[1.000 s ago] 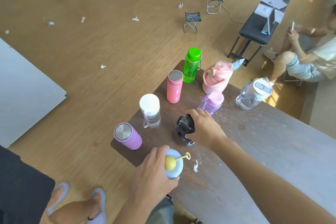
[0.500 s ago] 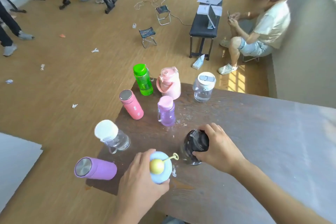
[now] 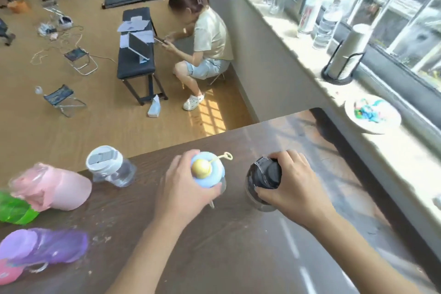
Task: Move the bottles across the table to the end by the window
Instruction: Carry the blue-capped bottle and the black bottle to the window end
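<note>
Bottles in both our hands, mid-worktop (image 3: 238, 258): our left hand (image 3: 183, 188) wraps its fingers around the blue-lidded bottle (image 3: 208, 172), our right hand (image 3: 290, 186) grips the black-capped bottle (image 3: 263, 174). Left of them stand purple (image 3: 47, 246), green (image 3: 14, 209), pink (image 3: 52, 188) and clear (image 3: 109, 167) bottles. Farther right runs the window sill (image 3: 310, 59).

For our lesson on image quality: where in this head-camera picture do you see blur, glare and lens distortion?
Head view: motion blur smears the pink bottle, green bottle and purple bottle at the left edge; window light glares off the table near the sill; the wide lens slants the window frame; both hands stay fairly sharp.
</note>
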Action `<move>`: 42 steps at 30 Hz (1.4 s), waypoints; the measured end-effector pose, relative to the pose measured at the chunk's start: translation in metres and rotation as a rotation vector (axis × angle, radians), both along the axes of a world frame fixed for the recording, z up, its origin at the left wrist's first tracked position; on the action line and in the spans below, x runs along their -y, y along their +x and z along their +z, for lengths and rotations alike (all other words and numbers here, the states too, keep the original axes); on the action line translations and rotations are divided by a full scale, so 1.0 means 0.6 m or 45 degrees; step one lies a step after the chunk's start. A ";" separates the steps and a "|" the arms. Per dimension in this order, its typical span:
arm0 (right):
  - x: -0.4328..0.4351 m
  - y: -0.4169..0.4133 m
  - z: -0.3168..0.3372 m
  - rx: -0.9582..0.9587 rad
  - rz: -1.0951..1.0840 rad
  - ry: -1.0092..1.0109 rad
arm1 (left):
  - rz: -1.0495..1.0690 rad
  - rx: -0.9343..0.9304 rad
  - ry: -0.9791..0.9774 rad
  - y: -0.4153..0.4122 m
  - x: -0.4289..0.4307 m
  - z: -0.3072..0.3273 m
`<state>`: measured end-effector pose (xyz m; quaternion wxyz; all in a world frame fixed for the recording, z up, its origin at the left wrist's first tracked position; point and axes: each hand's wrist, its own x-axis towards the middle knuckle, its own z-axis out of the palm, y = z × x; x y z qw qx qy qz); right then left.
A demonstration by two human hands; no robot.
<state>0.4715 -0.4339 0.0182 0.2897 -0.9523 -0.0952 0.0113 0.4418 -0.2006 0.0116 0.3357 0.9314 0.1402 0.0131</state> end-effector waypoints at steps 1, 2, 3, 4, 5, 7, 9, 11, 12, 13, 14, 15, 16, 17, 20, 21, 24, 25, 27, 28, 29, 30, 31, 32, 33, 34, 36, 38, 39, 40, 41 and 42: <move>0.025 0.014 -0.005 0.008 -0.054 0.015 | -0.046 0.007 0.000 0.045 0.029 -0.002; 0.050 0.027 -0.010 0.017 -0.106 0.029 | -0.091 0.017 -0.003 0.088 0.058 -0.004; 0.073 0.039 -0.016 0.023 -0.154 0.043 | -0.136 0.027 -0.005 0.130 0.088 -0.006; 0.094 0.050 -0.020 0.032 -0.196 0.054 | -0.178 0.041 -0.009 0.169 0.118 -0.007; 0.113 0.060 -0.025 0.040 -0.234 0.062 | -0.216 0.057 -0.005 0.206 0.148 -0.008; 0.150 0.080 -0.034 0.048 -0.312 0.075 | -0.281 0.085 0.004 0.272 0.209 -0.010; 0.186 0.100 -0.042 0.048 -0.371 0.077 | -0.340 0.081 0.002 0.327 0.268 -0.017; 0.217 0.119 -0.049 0.040 -0.412 0.054 | -0.401 0.077 -0.010 0.371 0.323 -0.022; 0.230 0.128 -0.052 0.029 -0.428 0.048 | -0.426 0.075 -0.013 0.390 0.346 -0.027; 0.242 0.136 -0.055 0.018 -0.442 0.049 | -0.446 0.067 -0.016 0.405 0.367 -0.032; 0.253 0.144 -0.057 0.015 -0.449 0.049 | -0.462 0.055 -0.023 0.417 0.386 -0.037; 0.263 0.151 -0.059 0.016 -0.454 0.047 | -0.479 0.047 -0.027 0.427 0.402 -0.045; 0.271 0.159 -0.060 0.020 -0.460 0.043 | -0.497 0.040 -0.029 0.435 0.416 -0.051; 0.279 0.166 -0.062 0.017 -0.468 0.044 | -0.512 0.035 -0.026 0.442 0.427 -0.058; 0.298 0.185 -0.064 0.003 -0.497 0.037 | -0.537 0.012 -0.009 0.459 0.451 -0.075; 0.303 0.190 -0.066 0.000 -0.501 0.032 | -0.547 0.008 -0.004 0.463 0.456 -0.080; 0.316 0.204 -0.074 0.000 -0.506 0.006 | -0.559 0.000 -0.006 0.475 0.470 -0.089; 0.321 0.209 -0.079 -0.004 -0.509 -0.001 | -0.555 -0.003 -0.014 0.479 0.474 -0.091; 0.329 0.216 -0.088 -0.020 -0.516 -0.006 | -0.549 -0.021 -0.025 0.487 0.480 -0.092; 0.333 0.220 -0.091 -0.027 -0.519 -0.007 | -0.552 -0.032 -0.023 0.491 0.482 -0.093; 0.335 0.222 -0.095 -0.035 -0.521 -0.010 | -0.561 -0.046 -0.017 0.494 0.484 -0.093; 0.337 0.224 -0.098 -0.042 -0.524 -0.019 | -0.575 -0.059 -0.009 0.496 0.486 -0.093; 0.337 0.224 -0.100 -0.050 -0.529 -0.026 | -0.591 -0.067 -0.001 0.497 0.486 -0.093; 0.337 0.225 -0.102 -0.058 -0.537 -0.031 | -0.603 -0.071 0.004 0.497 0.486 -0.094; 0.337 0.226 -0.104 -0.064 -0.549 -0.030 | -0.612 -0.073 0.005 0.497 0.487 -0.094; 0.337 0.227 -0.104 -0.071 -0.561 -0.027 | -0.620 -0.075 0.003 0.496 0.486 -0.095; 0.338 0.228 -0.105 -0.085 -0.574 -0.028 | -0.633 -0.076 -0.010 0.496 0.484 -0.099; 0.340 0.226 -0.105 -0.108 -0.578 -0.046 | -0.642 -0.075 -0.039 0.496 0.480 -0.104; 0.340 0.223 -0.105 -0.117 -0.579 -0.058 | -0.645 -0.080 -0.057 0.496 0.478 -0.104; 0.340 0.220 -0.105 -0.124 -0.582 -0.070 | -0.650 -0.094 -0.075 0.496 0.476 -0.103; 0.340 0.218 -0.104 -0.126 -0.585 -0.078 | -0.657 -0.111 -0.095 0.496 0.474 -0.100; 0.339 0.216 -0.102 -0.134 -0.586 -0.084 | -0.664 -0.129 -0.117 0.495 0.471 -0.098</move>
